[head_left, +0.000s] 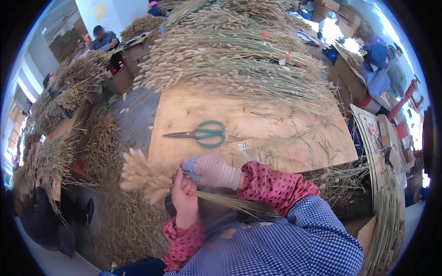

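Observation:
A bunch of dried bunny-tail grass [145, 177] lies across my front, its fluffy cream heads to the left and its stems running right under my right arm. My left hand [184, 198] is bare and closed around the stems just below the heads. Against its fingertips, my right hand [209, 170], in a striped glove with grey-blue fingertips, is closed at the same spot. Its fingertips are partly hidden, so whether it pinches stems or something finer does not show. Beyond the hands, scissors [209, 134] with green handles lie on the wooden board [184, 110].
A large heap of bunny-tail grass [221, 60] covers the board's far part. Loose stems [294, 138] are scattered on its right. Cut straw [129, 221] piles up at my left. Upright boards and cardboard [373, 147] stand at right. Another person [103, 37] sits at the far left.

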`<action>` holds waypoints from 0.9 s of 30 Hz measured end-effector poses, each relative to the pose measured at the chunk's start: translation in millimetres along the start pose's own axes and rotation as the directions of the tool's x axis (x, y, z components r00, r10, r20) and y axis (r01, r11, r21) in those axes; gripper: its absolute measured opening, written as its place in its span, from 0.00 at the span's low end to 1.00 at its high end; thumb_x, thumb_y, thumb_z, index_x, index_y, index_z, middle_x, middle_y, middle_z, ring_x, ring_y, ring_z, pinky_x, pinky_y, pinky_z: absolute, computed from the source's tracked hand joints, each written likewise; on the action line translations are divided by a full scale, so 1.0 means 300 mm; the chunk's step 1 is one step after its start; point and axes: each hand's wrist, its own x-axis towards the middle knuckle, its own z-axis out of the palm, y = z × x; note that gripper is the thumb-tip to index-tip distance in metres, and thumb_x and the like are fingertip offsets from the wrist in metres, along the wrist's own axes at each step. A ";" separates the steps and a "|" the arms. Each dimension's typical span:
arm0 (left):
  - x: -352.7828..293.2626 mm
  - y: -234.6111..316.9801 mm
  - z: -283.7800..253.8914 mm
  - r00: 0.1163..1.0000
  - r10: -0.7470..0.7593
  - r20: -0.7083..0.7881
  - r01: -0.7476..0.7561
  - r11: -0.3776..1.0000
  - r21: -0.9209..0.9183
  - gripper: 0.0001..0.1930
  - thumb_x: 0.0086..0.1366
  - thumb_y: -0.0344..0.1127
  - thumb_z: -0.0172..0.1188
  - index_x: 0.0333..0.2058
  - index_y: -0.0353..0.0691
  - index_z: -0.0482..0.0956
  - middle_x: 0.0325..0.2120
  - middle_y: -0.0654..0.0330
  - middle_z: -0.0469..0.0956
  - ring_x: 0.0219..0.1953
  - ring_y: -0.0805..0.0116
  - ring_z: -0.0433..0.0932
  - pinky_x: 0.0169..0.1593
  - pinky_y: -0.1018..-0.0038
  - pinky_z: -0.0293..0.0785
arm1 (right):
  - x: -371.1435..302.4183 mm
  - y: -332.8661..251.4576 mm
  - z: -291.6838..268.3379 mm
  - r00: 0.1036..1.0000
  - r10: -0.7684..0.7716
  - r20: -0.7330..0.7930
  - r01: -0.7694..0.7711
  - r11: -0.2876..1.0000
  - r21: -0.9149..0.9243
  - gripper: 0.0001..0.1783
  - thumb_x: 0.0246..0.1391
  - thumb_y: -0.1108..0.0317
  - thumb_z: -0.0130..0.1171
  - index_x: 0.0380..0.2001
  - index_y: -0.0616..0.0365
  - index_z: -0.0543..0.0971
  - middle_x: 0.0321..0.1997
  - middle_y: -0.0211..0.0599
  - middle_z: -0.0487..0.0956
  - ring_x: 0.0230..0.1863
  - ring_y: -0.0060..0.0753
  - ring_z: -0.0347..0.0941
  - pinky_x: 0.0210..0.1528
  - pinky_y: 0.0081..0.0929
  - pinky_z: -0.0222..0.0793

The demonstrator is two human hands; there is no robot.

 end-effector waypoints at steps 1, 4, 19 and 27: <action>-0.003 -0.001 -0.002 1.000 0.012 -0.013 -0.012 1.000 0.009 0.15 0.70 0.37 0.48 0.53 0.41 0.70 0.16 0.76 0.47 0.14 0.85 0.45 0.16 0.84 0.42 | -0.021 0.006 -0.004 0.997 0.052 0.063 -0.052 0.999 -0.009 0.06 0.53 0.62 0.52 0.30 0.52 0.73 0.27 0.37 0.76 0.29 0.47 0.75 0.24 0.41 0.67; -0.017 0.003 -0.008 0.999 0.045 -0.026 -0.045 0.999 0.000 0.12 0.71 0.38 0.47 0.46 0.38 0.71 0.15 0.75 0.49 0.14 0.85 0.45 0.15 0.85 0.43 | -0.094 0.050 -0.034 0.994 0.103 0.022 -0.099 0.985 -0.138 0.07 0.53 0.62 0.52 0.29 0.53 0.74 0.30 0.38 0.77 0.30 0.49 0.75 0.26 0.42 0.68; -0.076 0.177 -0.083 0.976 0.212 -0.050 -0.217 0.940 -0.263 0.10 0.71 0.38 0.45 0.34 0.38 0.68 0.24 0.65 0.63 0.24 0.77 0.63 0.25 0.83 0.64 | -0.687 0.432 -0.404 0.806 0.562 -0.185 -0.580 0.813 -0.055 0.14 0.52 0.57 0.58 0.31 0.57 0.79 0.27 0.45 0.78 0.28 0.45 0.75 0.34 0.35 0.70; -0.077 0.311 -0.257 0.946 0.235 0.224 -0.073 0.826 -0.559 0.12 0.73 0.38 0.39 0.34 0.37 0.66 0.18 0.68 0.56 0.19 0.78 0.57 0.22 0.82 0.57 | -0.931 0.525 -0.526 0.569 0.665 -0.484 -0.789 0.606 -0.095 0.14 0.53 0.57 0.56 0.27 0.57 0.80 0.22 0.46 0.77 0.25 0.50 0.74 0.30 0.38 0.69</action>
